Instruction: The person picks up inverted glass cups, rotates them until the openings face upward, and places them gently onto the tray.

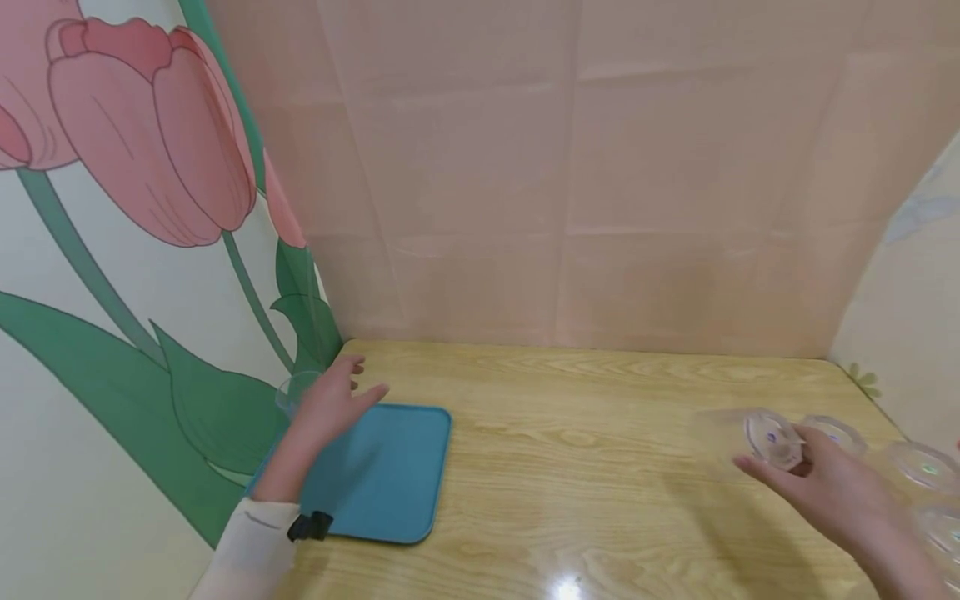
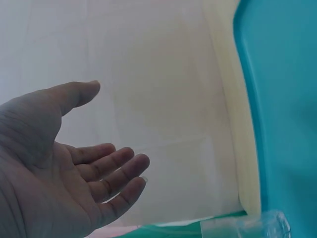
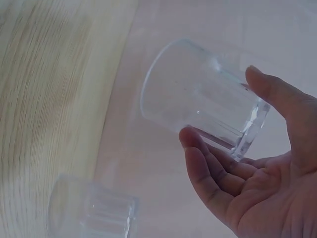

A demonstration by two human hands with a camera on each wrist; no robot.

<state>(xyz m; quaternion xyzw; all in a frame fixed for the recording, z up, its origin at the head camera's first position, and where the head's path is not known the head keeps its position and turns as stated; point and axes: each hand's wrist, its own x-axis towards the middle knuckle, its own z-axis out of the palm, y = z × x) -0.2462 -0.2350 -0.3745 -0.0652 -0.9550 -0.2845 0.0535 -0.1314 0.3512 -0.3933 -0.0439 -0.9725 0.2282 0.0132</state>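
Note:
My right hand [image 1: 840, 483] holds a clear drinking glass [image 3: 198, 94] near its thick base, thumb on one side and fingers on the other. The glass is tilted, its mouth pointing left in the head view. Over the far left part of a blue tray [image 1: 390, 479] is my left hand [image 1: 333, 404], palm bare and fingers loosely spread in the left wrist view. A second clear glass [image 1: 294, 392] shows at the tray's far left corner, partly hidden behind that hand.
Several more clear glasses stand base up on the right side of the wooden table [image 1: 570, 467], among them one glass [image 1: 926, 467] near the right wall. A pink cloth [image 1: 480, 167] hangs behind the table. The left wall [image 1: 150, 292] bears painted tulips.

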